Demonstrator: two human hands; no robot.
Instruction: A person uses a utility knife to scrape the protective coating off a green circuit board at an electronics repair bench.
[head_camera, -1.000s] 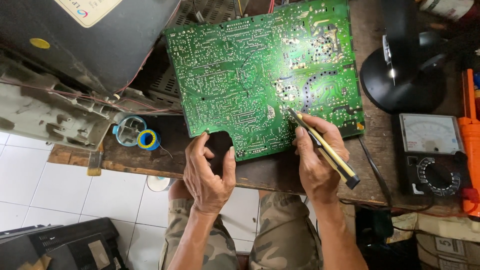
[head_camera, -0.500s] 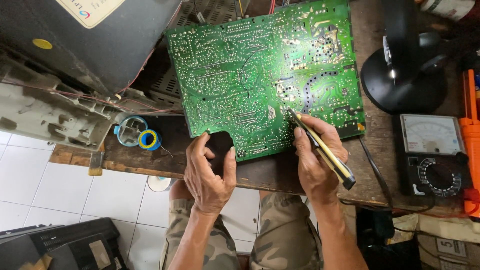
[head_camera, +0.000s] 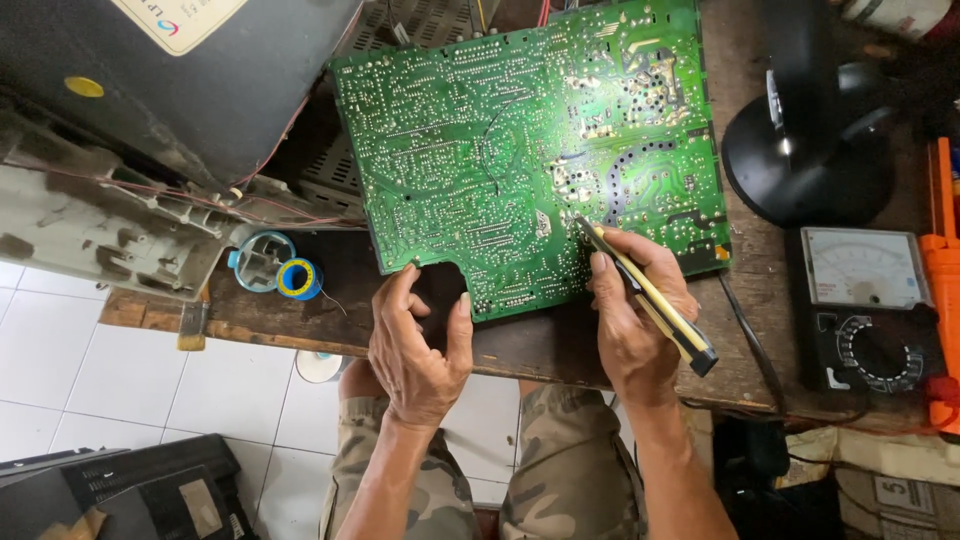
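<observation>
- Big green circuit board (head_camera: 520, 150) lying solder side up on the wooden desk (head_camera: 560, 345), near edge reaching almost to the desk's front edge.
- Left hand (head_camera: 418, 345) resting at the notch in the board's near edge — fingers loosely spread, fingertips touching the board's edge, nothing pinched.
- Right hand (head_camera: 635, 320) wrapped around a yellow-and-black tool (head_camera: 650, 297), gripped pen-style, tip pressed onto the board near its lower middle, handle end sticking out past the wrist side.
- Analog multimeter (head_camera: 868, 305) off to the right on the desk, well apart from the hands, with an orange tool (head_camera: 942, 270) just beside it.
- Black round lamp base (head_camera: 810, 150) sitting behind the meter, right next to the board's right edge.
- Blue solder spool (head_camera: 299, 279) and a pale blue part (head_camera: 262, 260) left of the board — close together.
- Grey TV housing (head_camera: 110, 230) and dark tube back (head_camera: 200, 80) at far left.
- Camo trousers (head_camera: 560, 480) below the desk, white tiled floor (head_camera: 120, 380) underneath.
</observation>
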